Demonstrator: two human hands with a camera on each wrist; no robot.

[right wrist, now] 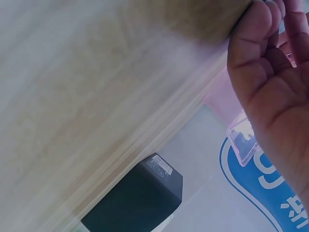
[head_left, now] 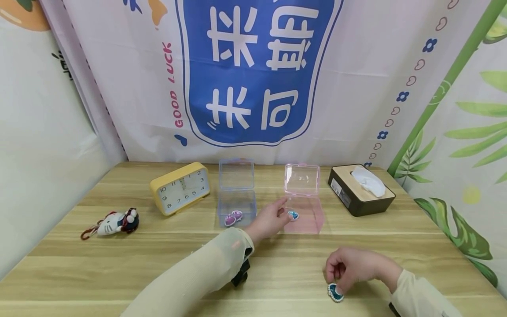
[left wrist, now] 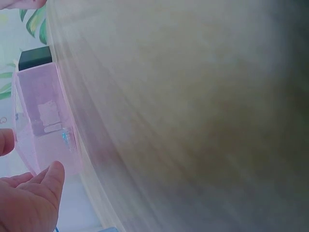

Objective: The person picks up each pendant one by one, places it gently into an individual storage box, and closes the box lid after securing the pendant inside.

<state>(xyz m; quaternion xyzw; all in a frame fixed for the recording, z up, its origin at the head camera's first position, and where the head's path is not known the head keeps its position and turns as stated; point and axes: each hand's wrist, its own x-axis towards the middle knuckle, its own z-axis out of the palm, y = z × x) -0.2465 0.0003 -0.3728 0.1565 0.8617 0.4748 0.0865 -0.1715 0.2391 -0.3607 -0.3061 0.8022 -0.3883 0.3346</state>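
A clear pink box (head_left: 304, 215) stands on the table with its lid raised at the back; a small blue, white-edged ornament (head_left: 293, 215) lies inside. My left hand (head_left: 270, 221) is at the box's left side, its fingers stretched out. In the left wrist view, that hand (left wrist: 30, 198) has its thumb and fingers apart beside the pink wall. Nearer the front, my right hand (head_left: 354, 266) pinches a teal ornament with a white beaded rim (head_left: 335, 292), low at the table. The right wrist view shows the right hand's curled fingers (right wrist: 251, 43); the ornament is hidden there.
Left of the pink box stands an open clear blue box (head_left: 237, 200) with purple beaded ornaments (head_left: 233, 218). A yellow clock (head_left: 181, 188) and a plush toy (head_left: 115, 222) with a red clip are farther left. A tissue box (head_left: 361, 190) stands at the right, before the printed backdrop.
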